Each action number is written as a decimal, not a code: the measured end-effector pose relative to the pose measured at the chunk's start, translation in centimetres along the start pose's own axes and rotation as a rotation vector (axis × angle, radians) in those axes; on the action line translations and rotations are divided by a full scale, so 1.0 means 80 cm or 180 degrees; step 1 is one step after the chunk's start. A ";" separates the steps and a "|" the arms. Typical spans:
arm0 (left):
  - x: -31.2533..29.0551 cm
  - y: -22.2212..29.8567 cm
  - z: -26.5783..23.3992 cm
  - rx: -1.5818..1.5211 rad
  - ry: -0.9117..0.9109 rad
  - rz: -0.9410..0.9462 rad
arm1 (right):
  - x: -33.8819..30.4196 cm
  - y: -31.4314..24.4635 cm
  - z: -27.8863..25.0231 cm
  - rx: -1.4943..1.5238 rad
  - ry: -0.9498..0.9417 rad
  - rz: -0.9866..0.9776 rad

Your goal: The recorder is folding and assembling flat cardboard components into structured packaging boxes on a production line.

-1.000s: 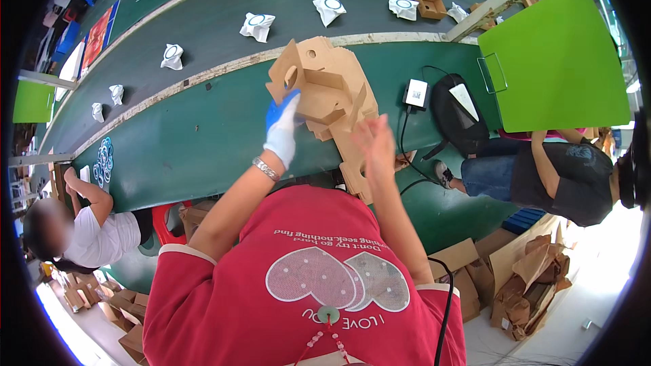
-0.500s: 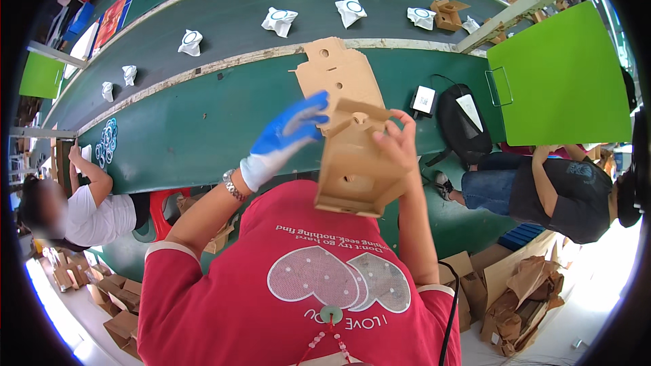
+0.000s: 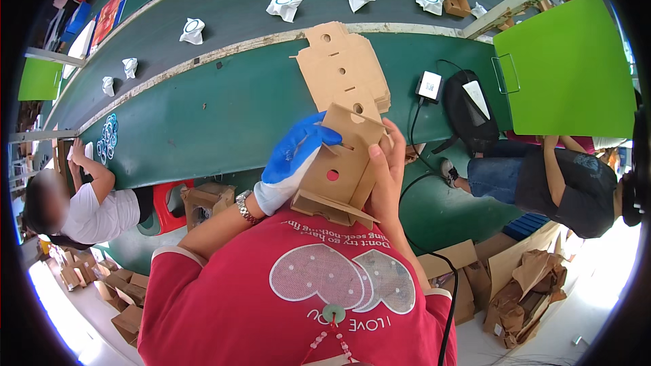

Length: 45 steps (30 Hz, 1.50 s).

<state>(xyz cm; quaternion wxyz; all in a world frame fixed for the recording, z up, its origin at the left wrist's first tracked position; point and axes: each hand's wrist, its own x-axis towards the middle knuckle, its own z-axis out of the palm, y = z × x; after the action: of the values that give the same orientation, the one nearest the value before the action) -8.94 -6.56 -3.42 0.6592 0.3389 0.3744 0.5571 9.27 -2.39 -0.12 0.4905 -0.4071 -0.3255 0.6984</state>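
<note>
Cardboard box (image 3: pixel 339 166), held at chest height above the green table (image 3: pixel 203 122), approx. half folded: gloved left hand (image 3: pixel 295 159) grips its left side, bare right hand (image 3: pixel 385 176) clasps its right; bottom flaps open, flat stack (image 3: pixel 342 68) untouched.
</note>
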 end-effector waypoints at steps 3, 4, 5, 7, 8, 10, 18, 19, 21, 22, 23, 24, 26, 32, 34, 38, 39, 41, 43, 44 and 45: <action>0.006 -0.006 0.007 -0.0058 0.0038 0.0216 | -0.005 -0.006 -0.007 0.0791 -0.0249 0.0955; 0.008 -0.003 0.014 0.0273 0.0319 0.0403 | -0.004 -0.011 -0.007 0.0787 -0.0278 0.1084; 0.010 0.002 0.022 0.0607 0.0599 0.0589 | -0.003 -0.016 -0.004 0.0789 -0.0267 0.1089; 0.014 0.022 0.039 0.0630 0.0686 0.0675 | -0.005 -0.024 0.004 0.0531 -0.0208 0.0895; 0.016 0.028 0.044 0.0648 0.0782 0.0783 | -0.007 -0.021 0.006 0.0544 -0.0195 0.0889; 0.012 0.018 0.021 0.0931 0.0425 0.0773 | -0.008 -0.013 0.007 -0.0196 -0.0057 0.0085; 0.005 0.051 -0.013 0.0885 -0.0563 0.0186 | -0.007 -0.016 -0.040 -0.1071 -0.1307 -0.0109; 0.006 0.060 -0.009 0.0243 -0.0536 -0.0194 | -0.003 -0.021 -0.048 -0.1078 -0.1325 -0.0108; 0.013 0.075 -0.007 0.0074 -0.0449 -0.0369 | 0.011 -0.031 -0.058 -0.1068 -0.1861 0.0257; 0.023 0.077 -0.010 0.0711 -0.0652 -0.0302 | 0.014 -0.041 -0.045 -0.1475 -0.1890 0.0155; 0.028 0.078 -0.012 0.1352 -0.0847 -0.0233 | 0.015 -0.043 -0.035 -0.1482 -0.1907 0.0165; 0.033 0.071 -0.008 0.1568 -0.0754 -0.0222 | 0.017 -0.046 -0.025 -0.1689 -0.1826 0.0135; 0.033 0.079 -0.004 0.2282 -0.0807 -0.0179 | 0.018 -0.040 -0.016 -0.2258 -0.1748 -0.0193; 0.032 0.079 0.013 0.2282 -0.0911 -0.0495 | 0.013 -0.044 -0.003 -0.2624 -0.1588 -0.0616; 0.022 0.079 0.022 0.2269 -0.0786 -0.0267 | 0.012 -0.053 0.002 -0.2713 -0.1347 -0.0342; 0.014 0.070 0.005 0.4906 -0.0354 0.1455 | 0.010 -0.057 0.006 -0.2793 -0.1533 -0.1088; 0.010 0.065 0.010 0.5484 0.0106 0.1749 | 0.008 -0.057 0.006 -0.2785 -0.1527 -0.1080; 0.001 0.067 0.016 0.5601 0.0067 0.1857 | 0.007 -0.057 0.007 -0.2276 -0.1397 -0.0525; -0.002 0.064 0.018 0.5720 0.0069 0.1962 | 0.007 -0.057 0.010 -0.2361 -0.1344 -0.0497; -0.002 0.055 0.016 0.3257 -0.0256 0.0974 | 0.006 -0.057 0.010 -0.2502 -0.1430 -0.0615; 0.000 0.055 0.021 0.0773 -0.0504 0.0020 | 0.005 -0.056 0.009 -0.2637 -0.1511 -0.0731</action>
<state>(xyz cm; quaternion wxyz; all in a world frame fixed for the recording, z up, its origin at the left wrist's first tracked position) -9.60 -5.94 1.20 0.6391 0.4602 0.3848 0.4813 10.47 -0.65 3.93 0.2734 -0.3591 -0.7215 0.5250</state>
